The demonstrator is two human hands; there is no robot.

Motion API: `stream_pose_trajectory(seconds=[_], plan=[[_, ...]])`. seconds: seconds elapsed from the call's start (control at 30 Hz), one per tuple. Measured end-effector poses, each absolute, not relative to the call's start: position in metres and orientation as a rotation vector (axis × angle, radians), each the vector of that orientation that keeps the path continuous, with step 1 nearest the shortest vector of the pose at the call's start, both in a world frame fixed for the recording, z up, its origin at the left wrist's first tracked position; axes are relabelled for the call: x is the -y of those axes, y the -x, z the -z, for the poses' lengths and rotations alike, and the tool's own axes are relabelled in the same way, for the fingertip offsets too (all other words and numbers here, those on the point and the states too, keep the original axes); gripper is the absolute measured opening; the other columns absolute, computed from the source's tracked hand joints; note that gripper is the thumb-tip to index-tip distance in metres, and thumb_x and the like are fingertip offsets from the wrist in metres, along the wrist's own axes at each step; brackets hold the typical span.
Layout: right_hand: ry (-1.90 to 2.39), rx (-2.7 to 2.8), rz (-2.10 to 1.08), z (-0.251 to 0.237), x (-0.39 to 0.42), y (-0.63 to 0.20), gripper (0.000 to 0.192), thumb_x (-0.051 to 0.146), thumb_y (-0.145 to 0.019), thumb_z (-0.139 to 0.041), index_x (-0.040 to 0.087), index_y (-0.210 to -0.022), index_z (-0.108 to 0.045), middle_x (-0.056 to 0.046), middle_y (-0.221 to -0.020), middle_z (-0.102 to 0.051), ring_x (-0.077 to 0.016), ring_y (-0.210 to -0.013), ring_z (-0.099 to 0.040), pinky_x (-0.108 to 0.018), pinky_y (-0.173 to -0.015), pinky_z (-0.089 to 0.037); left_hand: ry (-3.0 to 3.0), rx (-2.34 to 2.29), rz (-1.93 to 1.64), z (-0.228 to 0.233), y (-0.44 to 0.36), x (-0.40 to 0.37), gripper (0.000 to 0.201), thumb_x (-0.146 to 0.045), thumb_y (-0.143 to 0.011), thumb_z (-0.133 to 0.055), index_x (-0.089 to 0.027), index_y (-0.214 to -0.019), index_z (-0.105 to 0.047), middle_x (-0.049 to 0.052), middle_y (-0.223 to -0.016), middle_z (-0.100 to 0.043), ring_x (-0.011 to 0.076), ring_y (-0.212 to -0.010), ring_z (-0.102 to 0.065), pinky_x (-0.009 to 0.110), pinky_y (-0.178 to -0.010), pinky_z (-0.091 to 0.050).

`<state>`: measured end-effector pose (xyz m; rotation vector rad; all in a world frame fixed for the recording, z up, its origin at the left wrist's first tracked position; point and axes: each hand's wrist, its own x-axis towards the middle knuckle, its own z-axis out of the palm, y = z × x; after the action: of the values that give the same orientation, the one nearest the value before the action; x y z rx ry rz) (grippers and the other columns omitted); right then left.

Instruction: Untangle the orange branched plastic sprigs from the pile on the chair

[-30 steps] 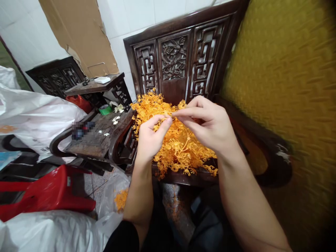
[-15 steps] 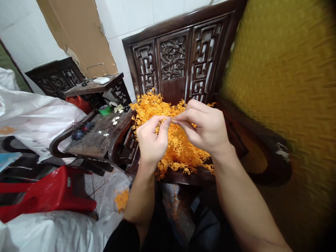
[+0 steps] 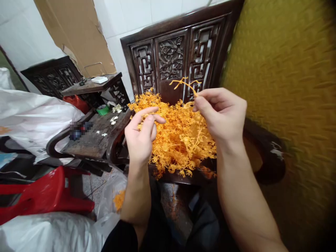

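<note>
Right hand (image 3: 223, 113): grip pinched on an orange branched sprig (image 3: 185, 84), raised above the orange pile (image 3: 178, 136) on the carved chair seat (image 3: 183, 176). Left hand (image 3: 140, 134): grip pinched on a small orange bit, over the pile's left edge.

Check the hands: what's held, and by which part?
Right hand pinches an orange plastic sprig by its stem's lower end. Left hand pinches a small orange piece at its fingertips; which part cannot be told.

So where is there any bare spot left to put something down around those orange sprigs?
Bare wood shows on the side table, between the white blossoms and its curved arm. The chair seat shows a bare strip to the right of the orange sprig pile. The pile fills the rest; both hands hover over it.
</note>
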<state>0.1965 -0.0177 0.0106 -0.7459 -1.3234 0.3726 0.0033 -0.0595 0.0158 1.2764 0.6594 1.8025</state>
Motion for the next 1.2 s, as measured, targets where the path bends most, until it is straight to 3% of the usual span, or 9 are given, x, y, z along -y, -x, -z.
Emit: stream_pose_trajectory(seconds=[0.13, 0.23, 0.43, 0.53, 0.63, 0.8, 1.03, 1.13, 1.2], plan=[[0.731, 1.4, -0.542, -0.008, 0.02, -0.183, 0.023, 0.044, -0.093, -0.076, 0.024, -0.102, -0.072, -0.002, -0.082, -0.071, -0.016, -0.073, -0.068, -0.034, -0.07, -0.058, -1.279, -0.739, -1.63, -0.007, -0.009, 0.051, 0.026, -0.027, -0.094, -0.071, -0.025, -0.119, -0.079, -0.002, -0.068, -0.063, 0.0025, -0.041, -0.029, 0.02, -0.04, -0.017], [0.658, 1.421, -0.644, -0.007, 0.021, -0.18, 0.027, 0.046, -0.091, -0.078, 0.024, -0.103, -0.069, -0.001, -0.082, -0.069, -0.0158, -0.074, -0.068, -0.033, -0.072, -0.058, -1.297, -0.837, -1.559, -0.003, -0.008, 0.046, 0.021, -0.037, -0.092, -0.076, -0.023, -0.107, -0.082, -0.002, -0.064, -0.056, 0.0046, -0.044, -0.035, 0.019, -0.04, -0.023], [0.634, 1.519, -0.74, -0.01, 0.023, -0.175, 0.043, 0.059, -0.084, -0.08, 0.025, -0.092, -0.055, 0.002, -0.076, -0.056, -0.0124, -0.063, -0.053, -0.028, -0.056, -0.047, -1.501, -0.916, -1.449, -0.001, -0.009, 0.043, 0.032, -0.05, -0.086, -0.082, -0.02, -0.096, -0.082, 0.004, -0.076, -0.069, 0.0143, -0.068, -0.062, 0.026, -0.063, -0.051], [0.613, 1.484, -0.74, -0.01, 0.024, -0.173, 0.05, 0.057, -0.078, -0.087, 0.025, -0.088, -0.049, 0.002, -0.079, -0.052, -0.0111, -0.063, -0.049, -0.026, -0.055, -0.045, -1.667, -0.933, -1.425, -0.001, -0.008, 0.046, 0.024, -0.043, -0.087, -0.082, -0.019, -0.088, -0.079, 0.004, -0.087, -0.075, 0.0167, -0.081, -0.066, 0.03, -0.079, -0.055], [0.614, 1.467, -0.811, -0.009, 0.024, -0.174, 0.047, 0.047, -0.072, -0.094, 0.025, -0.094, -0.058, 0.006, -0.071, -0.049, -0.0089, -0.057, -0.042, -0.024, -0.052, -0.039, -1.768, -0.938, -1.502, -0.002, -0.006, 0.049, 0.02, -0.039, -0.093, -0.077, -0.019, -0.093, -0.078, 0.003, -0.092, -0.076, 0.0168, -0.086, -0.067, 0.03, -0.085, -0.055], [0.687, 1.558, -0.76, -0.01, 0.026, -0.177, 0.038, 0.054, -0.082, -0.085, 0.019, -0.079, -0.074, 0.0, -0.069, -0.061, -0.0103, -0.06, -0.049, -0.026, -0.055, -0.04, -1.878, -0.89, -1.536, -0.004, -0.005, 0.05, 0.024, -0.038, -0.099, -0.068, -0.019, -0.086, -0.072, 0.002, -0.086, -0.075, 0.0149, -0.081, -0.067, 0.027, -0.079, -0.053], [0.806, 1.453, -0.487, -0.007, 0.029, -0.166, 0.037, 0.052, -0.083, -0.084, 0.019, -0.072, -0.073, 0.001, -0.06, -0.054, -0.0109, -0.057, -0.044, -0.027, -0.054, -0.032, -1.988, -0.845, -1.765, 0.0, -0.018, 0.047, 0.027, -0.022, -0.097, -0.065, -0.018, -0.07, -0.061, -0.002, -0.07, -0.061, 0.0103, -0.067, -0.056, 0.026, -0.069, -0.045], [0.849, 1.24, -0.348, -0.002, 0.008, -0.186, 0.034, 0.047, -0.083, -0.085, 0.018, -0.072, -0.07, -0.001, -0.064, -0.058, -0.0111, -0.059, -0.045, -0.029, -0.055, -0.032, -1.967, -0.652, -1.836, 0.0, -0.012, 0.053, 0.031, -0.025, -0.096, -0.065, -0.019, -0.067, -0.059, -0.002, -0.065, -0.056, 0.0103, -0.062, -0.052, 0.026, -0.061, -0.042], [0.797, 0.961, -0.318, 0.001, -0.009, -0.208, 0.041, 0.049, -0.072, -0.091, 0.019, -0.064, -0.064, 0.0, -0.059, -0.052, -0.01, -0.055, -0.041, -0.03, -0.052, -0.027, -1.879, -0.544, -1.907, -0.001, -0.004, 0.057, 0.032, -0.031, -0.095, -0.068, -0.019, -0.066, -0.061, -0.001, -0.063, -0.055, 0.0105, -0.059, -0.05, 0.025, -0.056, -0.039]])
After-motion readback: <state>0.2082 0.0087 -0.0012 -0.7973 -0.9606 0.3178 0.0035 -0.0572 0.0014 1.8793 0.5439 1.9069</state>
